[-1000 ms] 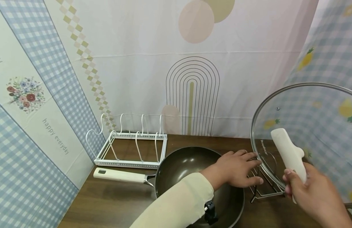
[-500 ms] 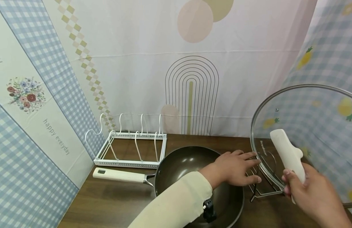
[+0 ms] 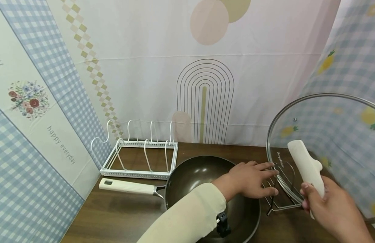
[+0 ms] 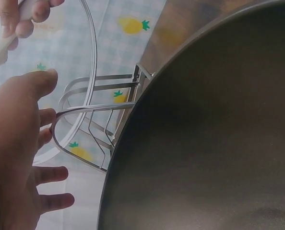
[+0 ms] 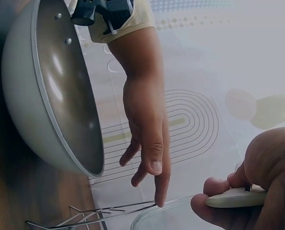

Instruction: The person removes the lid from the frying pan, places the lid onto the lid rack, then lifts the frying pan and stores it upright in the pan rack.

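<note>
My right hand (image 3: 336, 206) grips the long cream handle (image 3: 306, 165) of a glass pan lid (image 3: 342, 125) with a metal rim. The lid stands on edge, its lower rim among the loops of a small metal wire rack (image 3: 286, 207) at the right. Across the wok (image 3: 202, 168) reaches my left hand (image 3: 251, 180), fingers spread and fairly straight. In the left wrist view, two fingertips (image 4: 46, 117) lie right at a loop of the rack. The right wrist view shows the left hand's longest finger pointing down to the rack's top.
The dark wok has a cream handle (image 3: 126, 186) pointing left. Behind that handle stands a white rack (image 3: 135, 174) with curved dividers. Printed cloths (image 3: 145, 84) hang behind and at both sides of the brown wooden table (image 3: 108, 216).
The lid's top edge and its handle have dropped slightly, the right hand staying on the handle. My left hand has stayed at the wire rack.
</note>
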The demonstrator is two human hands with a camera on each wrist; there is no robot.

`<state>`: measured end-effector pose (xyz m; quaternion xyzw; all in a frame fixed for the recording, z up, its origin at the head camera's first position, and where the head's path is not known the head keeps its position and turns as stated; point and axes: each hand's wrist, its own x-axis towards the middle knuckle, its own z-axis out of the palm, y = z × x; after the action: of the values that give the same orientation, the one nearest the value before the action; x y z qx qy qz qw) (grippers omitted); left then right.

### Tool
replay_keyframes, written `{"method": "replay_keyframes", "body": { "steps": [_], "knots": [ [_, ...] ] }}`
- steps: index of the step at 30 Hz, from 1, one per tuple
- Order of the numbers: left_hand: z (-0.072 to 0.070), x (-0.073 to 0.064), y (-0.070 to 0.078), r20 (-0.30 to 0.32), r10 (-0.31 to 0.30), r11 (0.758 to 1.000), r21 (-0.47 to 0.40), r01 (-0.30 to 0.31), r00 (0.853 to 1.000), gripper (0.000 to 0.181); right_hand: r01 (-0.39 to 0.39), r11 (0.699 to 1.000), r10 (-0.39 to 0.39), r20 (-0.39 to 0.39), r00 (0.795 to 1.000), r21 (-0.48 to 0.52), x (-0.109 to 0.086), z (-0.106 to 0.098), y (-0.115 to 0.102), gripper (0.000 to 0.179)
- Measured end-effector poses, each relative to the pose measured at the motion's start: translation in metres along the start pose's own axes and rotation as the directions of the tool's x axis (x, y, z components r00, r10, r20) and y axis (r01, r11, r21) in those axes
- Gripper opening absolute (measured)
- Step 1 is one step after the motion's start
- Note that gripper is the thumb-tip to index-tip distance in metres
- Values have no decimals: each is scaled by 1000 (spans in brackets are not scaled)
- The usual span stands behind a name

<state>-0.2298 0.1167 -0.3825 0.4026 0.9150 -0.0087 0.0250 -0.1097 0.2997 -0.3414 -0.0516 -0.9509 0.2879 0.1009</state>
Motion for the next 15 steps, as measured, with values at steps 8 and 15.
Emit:
{"method": "replay_keyframes", "body": {
  "steps": [8, 15],
  "knots": [
    [0, 0, 0, 0, -1, 1000, 1, 1, 1000, 64, -23, 1000, 23, 18, 1000, 12, 1, 1, 2, 46],
    [0, 1, -1, 2, -1, 1000, 3, 1, 1000, 66, -12, 1000, 12, 9, 1000, -8, 2, 4, 5, 44]
  ]
}}
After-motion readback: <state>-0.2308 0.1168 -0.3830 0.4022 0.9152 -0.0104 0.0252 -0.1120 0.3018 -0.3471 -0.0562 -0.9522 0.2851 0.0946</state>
